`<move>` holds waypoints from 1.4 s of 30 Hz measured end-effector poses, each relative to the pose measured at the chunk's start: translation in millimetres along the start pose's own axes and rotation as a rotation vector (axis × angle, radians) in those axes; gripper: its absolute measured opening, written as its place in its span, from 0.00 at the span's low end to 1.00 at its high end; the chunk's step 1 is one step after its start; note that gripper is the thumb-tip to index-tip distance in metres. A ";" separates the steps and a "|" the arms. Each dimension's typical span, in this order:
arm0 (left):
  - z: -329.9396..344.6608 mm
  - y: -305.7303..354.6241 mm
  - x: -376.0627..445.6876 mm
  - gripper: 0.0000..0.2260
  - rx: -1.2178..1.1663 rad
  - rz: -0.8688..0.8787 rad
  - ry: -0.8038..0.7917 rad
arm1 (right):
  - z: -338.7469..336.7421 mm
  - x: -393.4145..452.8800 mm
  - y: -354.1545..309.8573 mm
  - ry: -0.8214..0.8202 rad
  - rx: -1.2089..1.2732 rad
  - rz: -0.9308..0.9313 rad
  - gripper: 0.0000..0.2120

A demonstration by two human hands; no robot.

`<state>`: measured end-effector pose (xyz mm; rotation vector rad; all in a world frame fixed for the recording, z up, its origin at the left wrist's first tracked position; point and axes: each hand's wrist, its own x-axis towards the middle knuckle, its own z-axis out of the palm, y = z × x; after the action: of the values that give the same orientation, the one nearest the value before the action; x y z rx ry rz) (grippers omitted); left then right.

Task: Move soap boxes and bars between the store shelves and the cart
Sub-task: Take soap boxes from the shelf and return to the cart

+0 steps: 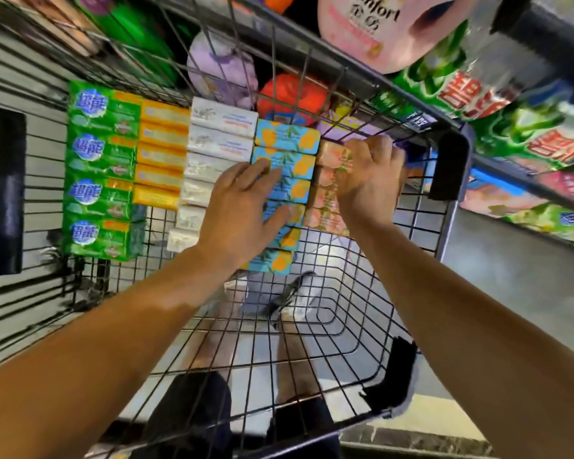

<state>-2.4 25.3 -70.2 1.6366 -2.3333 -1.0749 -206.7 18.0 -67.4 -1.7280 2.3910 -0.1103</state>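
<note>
Rows of soap lie in the wire cart (345, 326): green packs (100, 173) at the left, then orange bars (161, 157), white bars (212, 150), blue boxes with orange fruit (287, 137) and peach-pink boxes (325, 193) at the right. My left hand (242, 207) lies flat with straight fingers on the blue boxes. My right hand (368, 173) is curled over the far end of the peach-pink row, gripping a box there. Its fingertips are hidden.
A second basket section beyond holds a lilac pouch (219, 67), a red-orange pack (289, 97) and green bottles (136, 34). Store shelves (527, 104) with green and pink packs run along the right. The cart's near half shows bare wire, with the floor beneath.
</note>
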 end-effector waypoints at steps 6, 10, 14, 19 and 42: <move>-18.1 22.8 -0.4 0.27 -0.201 -0.039 -0.006 | -35.1 -32.1 -0.7 0.133 0.142 0.040 0.17; -35.8 45.8 -2.1 0.29 -0.398 0.122 -0.001 | -67.3 -56.6 -2.6 0.017 0.432 -0.030 0.17; -45.3 41.8 -9.0 0.30 -0.459 0.145 -0.166 | -83.3 -75.8 -13.6 -0.271 0.752 0.127 0.19; -43.0 11.3 -20.9 0.30 -0.409 0.110 -0.277 | -69.5 -93.9 -27.4 -0.432 0.947 0.272 0.22; -21.7 -24.3 -28.1 0.17 -0.629 -0.297 0.079 | 40.2 -106.2 3.2 -0.247 0.572 0.521 0.33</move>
<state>38.3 34.5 -59.7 1.7286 -1.4915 -1.5556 -169.6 121.6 -95.7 -0.7983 2.2393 -0.4247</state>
